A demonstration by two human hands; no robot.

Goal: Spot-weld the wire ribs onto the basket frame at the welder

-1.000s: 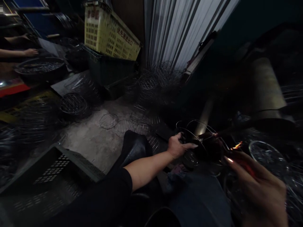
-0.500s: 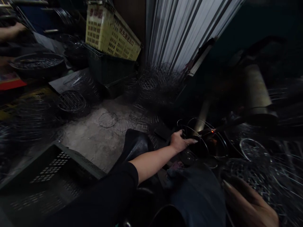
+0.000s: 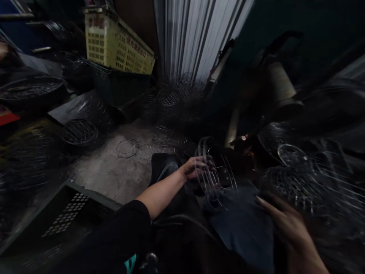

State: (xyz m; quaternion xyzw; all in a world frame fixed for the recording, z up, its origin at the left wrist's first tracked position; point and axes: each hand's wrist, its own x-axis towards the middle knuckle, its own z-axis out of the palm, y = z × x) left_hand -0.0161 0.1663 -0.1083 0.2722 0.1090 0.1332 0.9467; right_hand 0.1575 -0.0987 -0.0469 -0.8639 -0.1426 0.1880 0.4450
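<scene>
My left hand (image 3: 198, 167) is closed around a round wire frame (image 3: 212, 177), made of thin metal rings with cross wires. It is tilted on edge above my lap and blurred by motion. My right hand (image 3: 285, 219) is at the lower right, beside my dark-trousered thigh (image 3: 242, 228). Its thumb and fingers reach forward apart, smeared and partly in shadow, with nothing visible in them. Just beyond it lies a heap of round wire racks (image 3: 296, 188). Past the held frame, a bright spot shows on the dark machine's metal tip (image 3: 243, 137).
A dark green crate (image 3: 67, 213) stands at my left. Loose wire rings (image 3: 128, 148) lie on the concrete floor. Stacked wire racks (image 3: 80, 132), a yellow crate (image 3: 119, 42) and corrugated sheeting (image 3: 182, 38) are farther back. A pale cylinder (image 3: 282, 82) juts from the machine at right.
My left hand has drawn the wire frame back from the machine, leftward towards me. My right hand has shifted slightly up and left. The view has turned somewhat right.
</scene>
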